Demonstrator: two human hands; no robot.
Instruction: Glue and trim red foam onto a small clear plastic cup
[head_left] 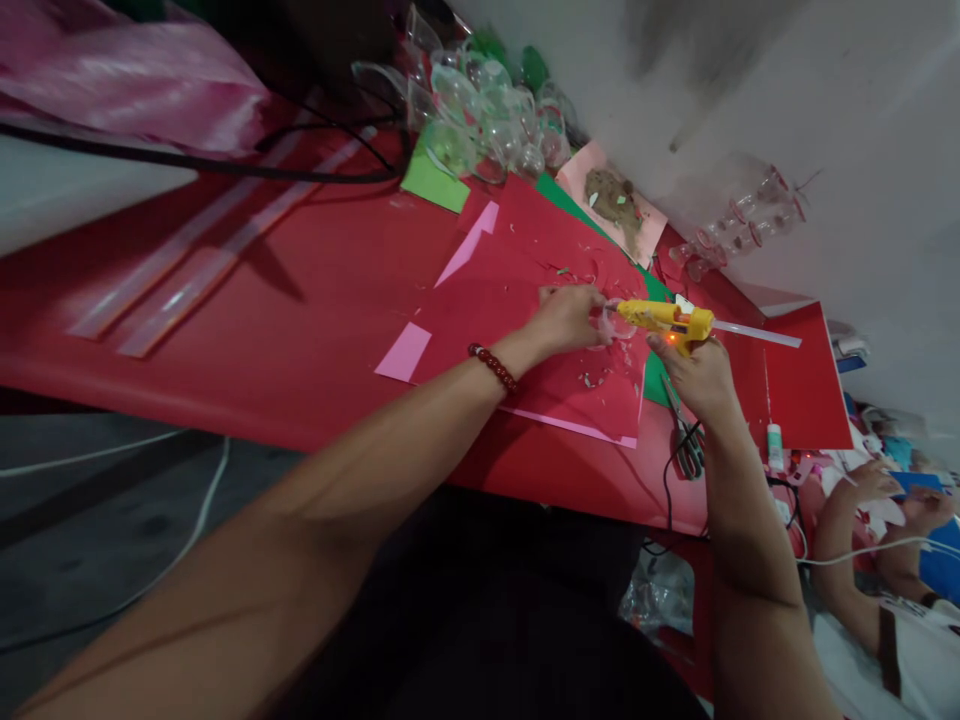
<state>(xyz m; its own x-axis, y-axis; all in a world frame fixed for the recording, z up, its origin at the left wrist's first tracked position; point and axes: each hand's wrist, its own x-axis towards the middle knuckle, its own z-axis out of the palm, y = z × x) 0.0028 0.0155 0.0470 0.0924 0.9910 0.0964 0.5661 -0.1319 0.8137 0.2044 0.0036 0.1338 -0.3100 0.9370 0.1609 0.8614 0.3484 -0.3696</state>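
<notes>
My right hand (701, 378) is wrapped round the handle of a yellow hot glue gun (656, 315). An orange light glows on the gun, and a clear glue stick (761, 333) pokes out of its back end. Its nozzle points left, over a clear round plastic piece (621, 325) that my left hand (571, 316) grips by the near edge. The fingers partly hide this piece, so its full shape is unclear. Under both lies a red sheet (525, 350) strewn with small scraps.
Scissors (686, 445) and a small white-and-green bottle (775, 447) lie to the right. Clear plastic cups (480, 100) are heaped at the back. Two clear strips (202, 270) lie left on the red table (337, 300). Another person's hands (874, 482) work at far right.
</notes>
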